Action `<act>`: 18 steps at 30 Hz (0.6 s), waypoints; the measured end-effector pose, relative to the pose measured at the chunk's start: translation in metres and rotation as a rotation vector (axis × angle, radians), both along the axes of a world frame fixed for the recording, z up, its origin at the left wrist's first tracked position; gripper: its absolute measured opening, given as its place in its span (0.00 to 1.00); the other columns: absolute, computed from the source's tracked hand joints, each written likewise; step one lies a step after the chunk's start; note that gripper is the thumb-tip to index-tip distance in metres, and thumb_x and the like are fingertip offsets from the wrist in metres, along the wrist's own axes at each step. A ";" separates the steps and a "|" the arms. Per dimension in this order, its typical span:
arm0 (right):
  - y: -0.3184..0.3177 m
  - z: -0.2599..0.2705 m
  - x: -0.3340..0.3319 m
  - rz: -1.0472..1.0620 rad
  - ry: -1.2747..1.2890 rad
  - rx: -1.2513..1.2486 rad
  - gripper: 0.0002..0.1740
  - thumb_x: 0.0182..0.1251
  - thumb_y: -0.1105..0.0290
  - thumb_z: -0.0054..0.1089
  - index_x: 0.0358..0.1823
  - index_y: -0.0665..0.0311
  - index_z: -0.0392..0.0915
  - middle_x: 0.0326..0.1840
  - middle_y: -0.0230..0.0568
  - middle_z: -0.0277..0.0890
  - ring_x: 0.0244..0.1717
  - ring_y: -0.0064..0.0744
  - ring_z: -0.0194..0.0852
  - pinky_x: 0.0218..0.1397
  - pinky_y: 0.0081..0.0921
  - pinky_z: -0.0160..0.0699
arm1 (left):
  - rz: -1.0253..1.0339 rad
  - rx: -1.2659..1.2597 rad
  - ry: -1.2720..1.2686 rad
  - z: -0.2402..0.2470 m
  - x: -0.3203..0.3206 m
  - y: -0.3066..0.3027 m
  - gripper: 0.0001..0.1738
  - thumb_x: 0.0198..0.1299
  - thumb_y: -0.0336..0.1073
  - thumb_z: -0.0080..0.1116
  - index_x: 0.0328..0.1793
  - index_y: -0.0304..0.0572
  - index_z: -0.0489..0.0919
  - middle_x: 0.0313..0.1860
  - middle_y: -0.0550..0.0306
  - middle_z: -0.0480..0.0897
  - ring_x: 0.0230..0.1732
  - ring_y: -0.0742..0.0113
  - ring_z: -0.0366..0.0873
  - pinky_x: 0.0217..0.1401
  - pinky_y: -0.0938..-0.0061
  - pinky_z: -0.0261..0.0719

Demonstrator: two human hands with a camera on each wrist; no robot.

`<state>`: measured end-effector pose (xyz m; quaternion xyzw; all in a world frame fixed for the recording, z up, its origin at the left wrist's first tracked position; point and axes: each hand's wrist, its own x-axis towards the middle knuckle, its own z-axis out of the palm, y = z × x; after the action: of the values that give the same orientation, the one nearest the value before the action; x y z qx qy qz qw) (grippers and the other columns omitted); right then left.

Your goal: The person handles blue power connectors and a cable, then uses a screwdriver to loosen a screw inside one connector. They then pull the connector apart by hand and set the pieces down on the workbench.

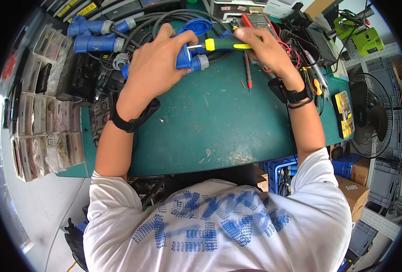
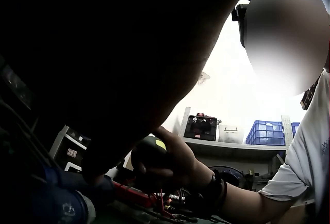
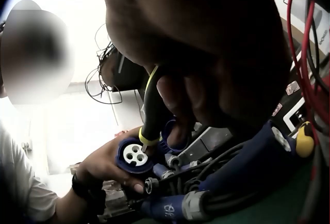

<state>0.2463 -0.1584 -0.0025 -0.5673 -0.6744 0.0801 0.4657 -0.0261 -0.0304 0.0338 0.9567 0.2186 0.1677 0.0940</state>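
**The screwdriver could slip**

The left grip (image 1: 153, 68) is wrapped tight around a blue plug (image 1: 189, 50). The plug is near the top middle of the frame, over the green table (image 1: 210, 122). The right grip (image 1: 262, 45) is closed around the green and yellow screwdriver (image 1: 223, 44). Its metal tip pokes into the side of the plug.

What could go wrong? The tip could jump off the screw and jab the left grip. The tip sits right beside that hand, and only the hand seems to hold the plug steady. A hard push could make the plug turn. A loose screw could drop and get lost among the little bits on the table. The red wires (image 1: 291, 52) of the meter (image 1: 257, 20) lie close by the right wrist and could catch on it.

Rows of clear boxes (image 1: 42, 131) fill the left side of the frame. They hold little parts, too small to name. A yellow box (image 1: 345, 113) at the right edge of the table holds small pieces too. Some blue crates (image 1: 282, 170) sit under the table at the lower right, and I cannot tell what is in them. A brown cardboard box (image 1: 353, 190) beside them looks shut.
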 end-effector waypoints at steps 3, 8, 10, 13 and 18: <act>-0.014 0.026 0.000 -0.035 0.501 -0.727 0.24 0.86 0.50 0.64 0.48 0.68 0.90 0.29 0.27 0.77 0.27 0.19 0.66 0.30 0.23 0.63 | -0.004 0.030 0.036 -0.001 0.002 -0.003 0.33 0.53 0.35 0.84 0.65 0.63 0.83 0.56 0.50 0.80 0.46 0.38 0.91 0.48 0.43 0.88; -0.015 0.023 -0.001 -0.023 0.300 -0.676 0.22 0.85 0.52 0.65 0.52 0.67 0.90 0.30 0.28 0.78 0.28 0.19 0.69 0.31 0.22 0.65 | -0.031 -0.015 0.039 -0.005 0.001 0.000 0.33 0.54 0.36 0.84 0.66 0.63 0.83 0.56 0.49 0.80 0.46 0.38 0.91 0.48 0.43 0.88; -0.014 0.015 -0.006 0.004 0.173 -0.369 0.21 0.85 0.53 0.66 0.53 0.67 0.90 0.30 0.28 0.78 0.27 0.18 0.67 0.31 0.22 0.65 | -0.036 -0.032 0.022 -0.007 0.000 0.003 0.33 0.54 0.36 0.84 0.66 0.63 0.83 0.56 0.50 0.80 0.46 0.38 0.91 0.48 0.44 0.88; -0.010 0.007 -0.010 0.020 0.106 -0.140 0.21 0.84 0.53 0.67 0.53 0.66 0.90 0.30 0.28 0.78 0.27 0.18 0.66 0.32 0.22 0.65 | -0.032 -0.045 0.001 -0.006 0.000 0.004 0.33 0.54 0.37 0.84 0.66 0.63 0.83 0.56 0.50 0.80 0.46 0.38 0.91 0.48 0.44 0.88; -0.008 0.006 -0.013 0.014 0.114 -0.022 0.20 0.84 0.53 0.68 0.52 0.66 0.91 0.29 0.29 0.79 0.27 0.19 0.66 0.35 0.23 0.66 | -0.019 -0.055 -0.019 -0.003 -0.001 0.005 0.33 0.54 0.38 0.84 0.67 0.63 0.82 0.56 0.50 0.80 0.46 0.38 0.91 0.48 0.44 0.88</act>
<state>0.2337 -0.1661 0.0034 -0.5621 -0.6499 0.1229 0.4966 -0.0270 -0.0256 0.0303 0.9541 0.2132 0.1698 0.1239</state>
